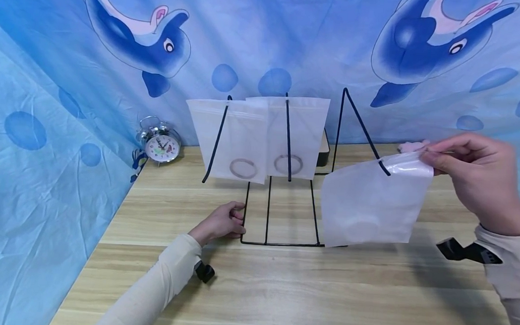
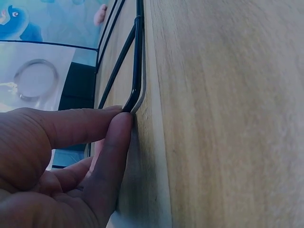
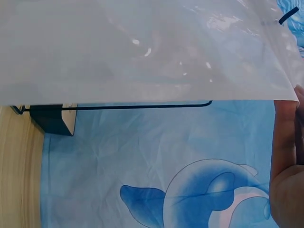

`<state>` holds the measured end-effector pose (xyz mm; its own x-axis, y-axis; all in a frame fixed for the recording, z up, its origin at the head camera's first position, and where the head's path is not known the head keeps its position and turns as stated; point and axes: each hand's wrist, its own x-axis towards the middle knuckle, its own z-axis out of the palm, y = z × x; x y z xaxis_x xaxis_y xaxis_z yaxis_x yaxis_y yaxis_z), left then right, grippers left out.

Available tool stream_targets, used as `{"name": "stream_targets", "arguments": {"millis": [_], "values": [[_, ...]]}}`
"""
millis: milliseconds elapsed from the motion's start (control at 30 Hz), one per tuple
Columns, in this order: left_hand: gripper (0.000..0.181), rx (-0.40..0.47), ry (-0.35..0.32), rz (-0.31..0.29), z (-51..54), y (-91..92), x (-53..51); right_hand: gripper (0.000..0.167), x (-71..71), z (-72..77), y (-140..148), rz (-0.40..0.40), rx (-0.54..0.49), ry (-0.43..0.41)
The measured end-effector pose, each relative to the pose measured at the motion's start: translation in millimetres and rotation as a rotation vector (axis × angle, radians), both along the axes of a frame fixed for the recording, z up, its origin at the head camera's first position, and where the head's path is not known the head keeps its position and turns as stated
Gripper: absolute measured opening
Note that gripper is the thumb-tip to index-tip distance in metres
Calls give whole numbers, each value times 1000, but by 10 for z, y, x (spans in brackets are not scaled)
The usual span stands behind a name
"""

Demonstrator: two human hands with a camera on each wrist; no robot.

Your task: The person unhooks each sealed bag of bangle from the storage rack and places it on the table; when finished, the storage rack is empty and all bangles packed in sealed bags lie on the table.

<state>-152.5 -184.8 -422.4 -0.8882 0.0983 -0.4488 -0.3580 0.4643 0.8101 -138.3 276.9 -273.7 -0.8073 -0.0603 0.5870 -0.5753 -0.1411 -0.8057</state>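
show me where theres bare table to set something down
Bare tabletop: in front of the wire rack, between the sleeves; also between the alarm clock and left hand. Crowded: the rack's prongs, with three pale bags, one pinched by the right hand.

The bags (image 1: 369,209) are milky white, the rack (image 2: 137,57) black, the desk (image 1: 279,293) pale wood-grained, the curtain (image 1: 259,28) blue with dolphins (image 1: 148,52) and bubbles (image 1: 224,78), the sleeves (image 1: 159,280) cream.

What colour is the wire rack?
The wire rack is black. It shows best in the head view.
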Motion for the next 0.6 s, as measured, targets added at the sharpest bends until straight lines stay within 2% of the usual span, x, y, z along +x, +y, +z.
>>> {"name": "stream_targets", "arguments": {"millis": [167, 400, 600], "values": [[79, -5, 5, -8, -19, -4, -14, 10, 19, -1, 22, 68, -57, 21], [79, 12, 1, -10, -24, -11, -23, 10, 60, 26, 58, 121, -93, 61], [78, 17, -4, -18, -15, -4, -16, 7, 145, 3, 90, 187, -163, 90]]}}
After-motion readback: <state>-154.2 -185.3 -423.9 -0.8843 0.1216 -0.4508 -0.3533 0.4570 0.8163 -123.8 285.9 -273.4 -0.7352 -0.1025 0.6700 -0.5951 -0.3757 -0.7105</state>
